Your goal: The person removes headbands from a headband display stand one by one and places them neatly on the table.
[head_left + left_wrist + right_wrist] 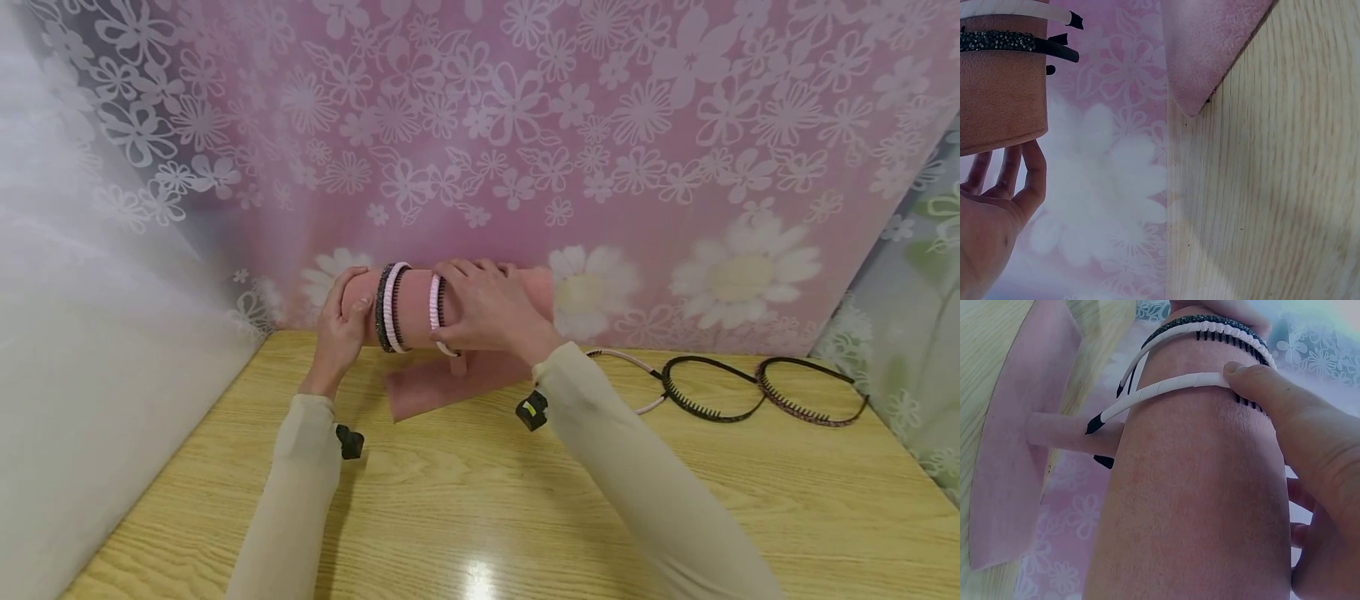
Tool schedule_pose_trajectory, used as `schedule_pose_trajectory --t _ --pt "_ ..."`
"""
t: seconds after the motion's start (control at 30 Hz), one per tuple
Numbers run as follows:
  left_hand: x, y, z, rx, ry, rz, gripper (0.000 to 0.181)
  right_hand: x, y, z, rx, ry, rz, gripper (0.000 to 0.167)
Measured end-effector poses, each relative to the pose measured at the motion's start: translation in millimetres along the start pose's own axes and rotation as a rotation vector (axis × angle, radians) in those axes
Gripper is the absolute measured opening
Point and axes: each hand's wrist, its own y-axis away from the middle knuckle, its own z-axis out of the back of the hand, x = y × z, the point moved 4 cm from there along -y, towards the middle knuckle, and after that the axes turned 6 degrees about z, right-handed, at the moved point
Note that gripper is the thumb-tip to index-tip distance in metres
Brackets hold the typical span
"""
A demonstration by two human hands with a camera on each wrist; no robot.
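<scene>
On the pink roll [416, 304], whose nine-o'clock end the left hand [341, 329] grips, the white headband [435, 304] sits toward the table's [420, 492] twelve o'clock, gripped by the right hand [489, 307] from three o'clock, looking light, springy, probably best held by both smooth arms.

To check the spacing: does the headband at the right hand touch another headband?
No, the pink roll shows bare between this headband and the headband pair.
</scene>
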Motion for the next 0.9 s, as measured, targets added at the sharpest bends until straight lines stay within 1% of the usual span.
schedule_pose_trajectory --t 0.07,0.1,0.2,0.3,0.33,0.9 --pt "-2.4 0.7 0.1 0.002 0.004 0.010 0.046 -1.3 1.0 -0.1 0.000 0.001 -0.001 0.088" --pt "-7.5 2.4 0.5 0.003 0.004 0.013 0.046 -1.8 1.6 -0.2 -0.001 -0.001 -0.001 0.088" --pt "-8.3 3.3 0.7 0.004 0.003 0.020 0.046 -2.9 2.6 -0.4 -0.004 -0.007 0.001 0.089" --pt "-6.5 3.2 0.8 0.001 -0.009 0.020 0.048 -4.1 3.1 -0.5 -0.008 -0.007 0.007 0.089" --pt "-1.7 1.7 0.4 0.001 -0.010 0.017 0.048 -4.4 3.2 -0.4 -0.009 -0.005 0.008 0.089" --pt "-0.3 0.4 0.1 0.008 -0.013 0.040 0.046 -6.5 6.2 0.4 -0.014 -0.008 0.008 0.089"
